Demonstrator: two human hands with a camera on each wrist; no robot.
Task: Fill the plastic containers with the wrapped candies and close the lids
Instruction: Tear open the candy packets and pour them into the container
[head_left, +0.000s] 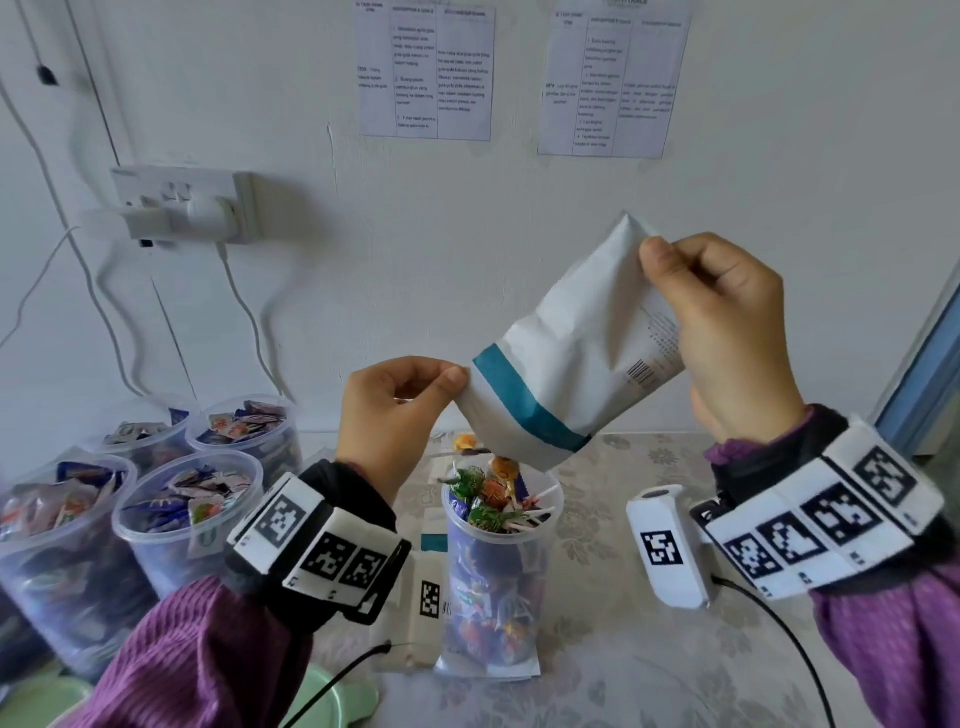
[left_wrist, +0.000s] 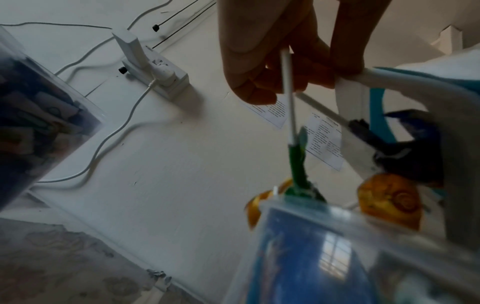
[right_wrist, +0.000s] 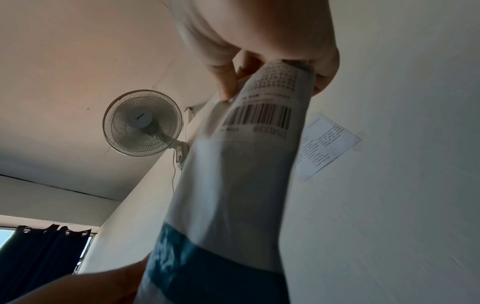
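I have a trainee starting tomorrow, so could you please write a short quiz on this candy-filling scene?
1. True or false: both hands grip the bag.
2. The bag's mouth points down at: A) the middle container, B) the green lid, C) the wall socket.
3. How many candy-filled containers stand at the far left?

Key: 1 true, left hand at the mouth, right hand at the raised end. 2 A. 3 four.
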